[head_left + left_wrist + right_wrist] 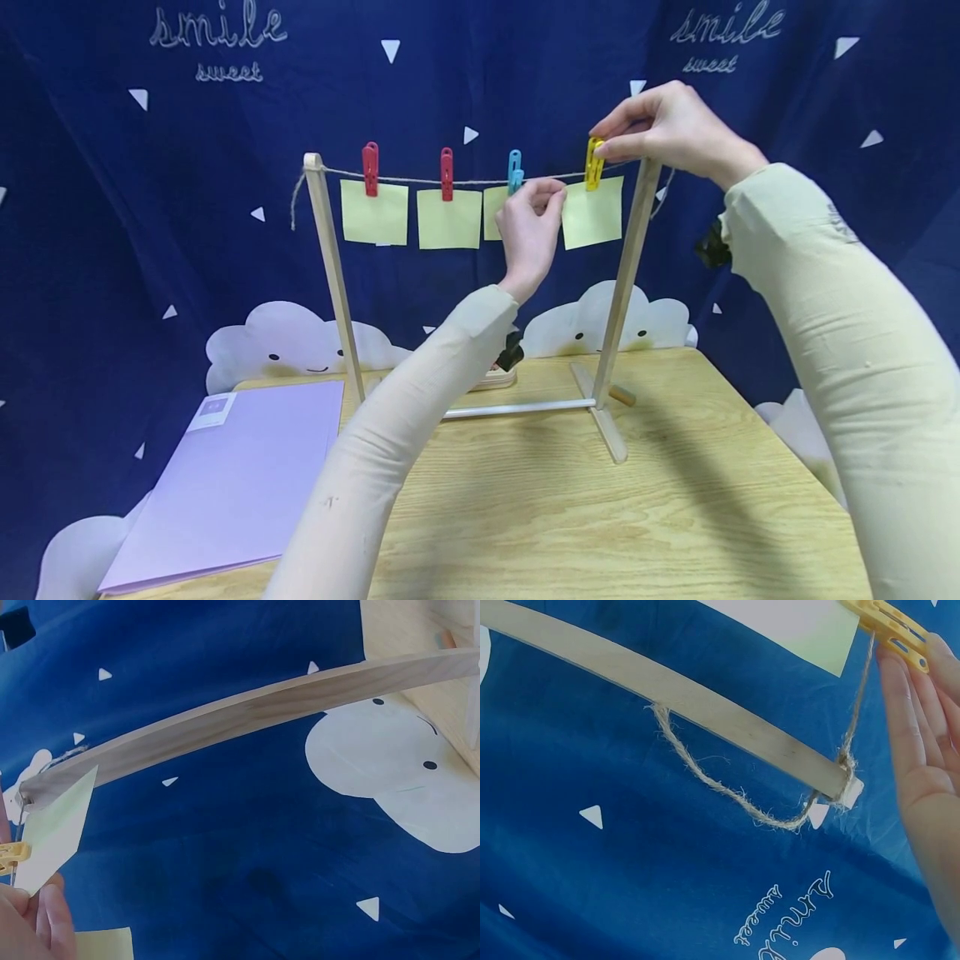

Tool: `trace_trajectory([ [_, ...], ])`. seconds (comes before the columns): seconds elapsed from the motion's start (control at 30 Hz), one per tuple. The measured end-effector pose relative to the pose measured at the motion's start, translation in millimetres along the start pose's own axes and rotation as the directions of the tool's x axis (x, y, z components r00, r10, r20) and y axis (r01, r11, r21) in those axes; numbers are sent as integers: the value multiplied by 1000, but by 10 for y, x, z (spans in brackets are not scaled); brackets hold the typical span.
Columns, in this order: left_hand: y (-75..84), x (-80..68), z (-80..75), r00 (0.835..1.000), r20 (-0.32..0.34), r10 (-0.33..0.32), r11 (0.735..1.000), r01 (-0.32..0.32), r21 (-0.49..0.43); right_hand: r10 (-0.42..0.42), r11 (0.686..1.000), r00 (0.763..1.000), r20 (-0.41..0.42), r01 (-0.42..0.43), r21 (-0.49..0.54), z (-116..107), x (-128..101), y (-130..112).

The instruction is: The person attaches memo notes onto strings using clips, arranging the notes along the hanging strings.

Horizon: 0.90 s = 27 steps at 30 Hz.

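A wooden rack (626,275) carries a twine line (480,181) with a red peg (370,169), a second red peg (447,174), a blue peg (514,171) and a yellow peg (594,163). Each peg holds a pale yellow note. My right hand (603,146) pinches the yellow peg at the line's right end, over the rightmost note (596,215). My left hand (555,193) pinches that note's upper left corner, just right of the blue peg. The right wrist view shows the yellow peg (889,622) against my fingers (922,712). The left wrist view shows the note (52,825).
A lilac folder (240,475) lies on the left of the wooden table (600,517). A short wooden dowel (622,396) lies by the rack's right foot. A dark blue backdrop with white clouds (285,342) hangs behind. Loose twine (727,787) dangles off the right post.
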State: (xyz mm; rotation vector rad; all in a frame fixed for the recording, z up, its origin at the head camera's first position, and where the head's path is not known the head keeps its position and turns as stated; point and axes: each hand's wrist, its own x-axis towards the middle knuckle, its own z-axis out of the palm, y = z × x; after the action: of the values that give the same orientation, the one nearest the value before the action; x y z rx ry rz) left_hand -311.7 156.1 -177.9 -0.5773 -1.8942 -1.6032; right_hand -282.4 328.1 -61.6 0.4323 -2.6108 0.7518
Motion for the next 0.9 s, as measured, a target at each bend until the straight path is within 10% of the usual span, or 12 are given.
trace_trajectory([
  [0.9,1,-4,-14,1000,10,-18,999,18,-47,21,999,999,34,-20,-29,45,-30,-40],
])
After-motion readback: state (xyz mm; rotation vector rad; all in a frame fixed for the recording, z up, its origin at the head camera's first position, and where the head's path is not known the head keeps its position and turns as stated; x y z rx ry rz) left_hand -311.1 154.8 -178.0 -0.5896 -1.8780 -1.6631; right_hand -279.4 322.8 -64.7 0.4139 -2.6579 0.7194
